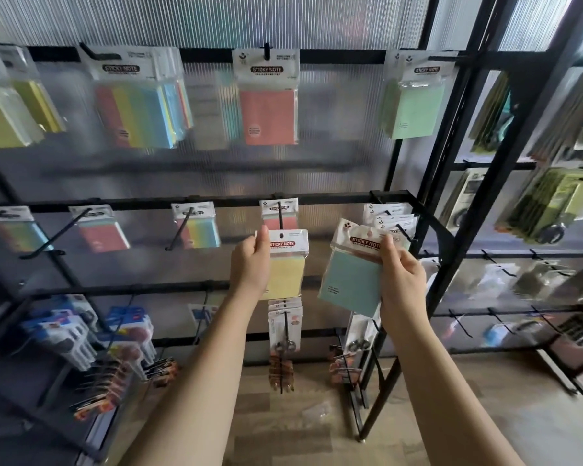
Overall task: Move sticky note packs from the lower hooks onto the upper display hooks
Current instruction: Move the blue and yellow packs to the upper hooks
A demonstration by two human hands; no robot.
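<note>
Ribbed translucent wall panelling backs a black metal display rack [428,183] whose top rail carries hanging sticky note packs, among them a coral-pink pack [268,112] in the middle and a pale green pack [414,105] to the right. Lower down, a second rail holds more packs on long black hooks [280,215]. Both hands are at this lower row, each holding one pack, so the lifting-off step looks nearly done. The left hand [251,267] pinches the header of a clear-sleeved yellow pack [288,264], which sits at the tip of the centre hook, though I cannot tell whether it is free. The right hand [401,280] grips a tilted pale blue pack [350,280], apparently clear of its hook. Next, each header hole probably needs raising and threading onto an upper hook.
</note>
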